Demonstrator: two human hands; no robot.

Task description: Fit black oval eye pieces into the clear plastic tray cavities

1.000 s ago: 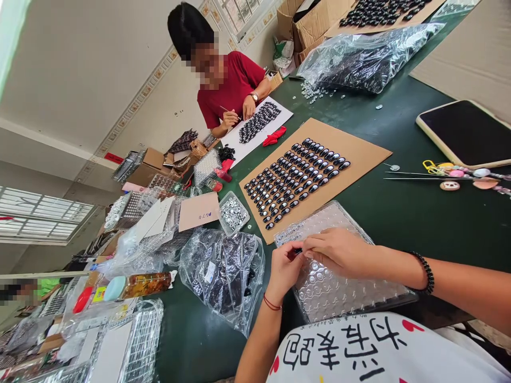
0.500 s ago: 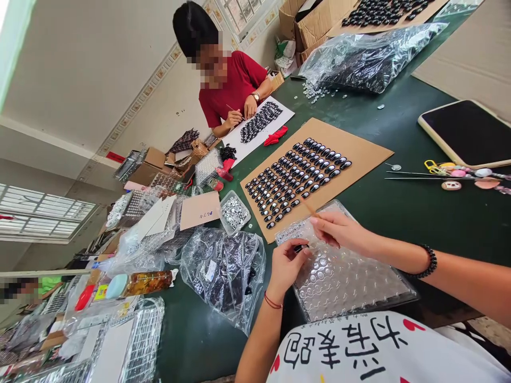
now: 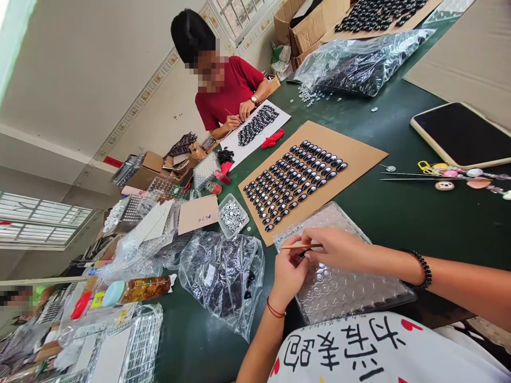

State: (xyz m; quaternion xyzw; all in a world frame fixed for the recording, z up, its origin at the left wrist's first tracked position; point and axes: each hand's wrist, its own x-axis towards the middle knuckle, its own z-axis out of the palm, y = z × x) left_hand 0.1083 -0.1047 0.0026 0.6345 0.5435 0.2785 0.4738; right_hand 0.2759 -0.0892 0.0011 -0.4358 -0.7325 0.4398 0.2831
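Above a clear plastic tray with rows of round hollows, my two hands meet. My left hand pinches a small glossy black oval piece, mostly hidden by fingers. A thin wooden stick is gripped in my right hand and lies level across the left fingertips. Whether its tip touches the black piece, I cannot tell. Just beyond the tray, a brown cardboard sheet carries rows of black oval pieces with pale shiny tops.
A tub of small silvery discs and a plastic bag of black pieces stand left. A phone and beaded strings lie right. Across the table, a person in red works over a white sheet.
My right hand has moved left and down to my left hand, and the stick has swung from pointing up over the cardboard to lying across the left fingers. The view shifted slightly.
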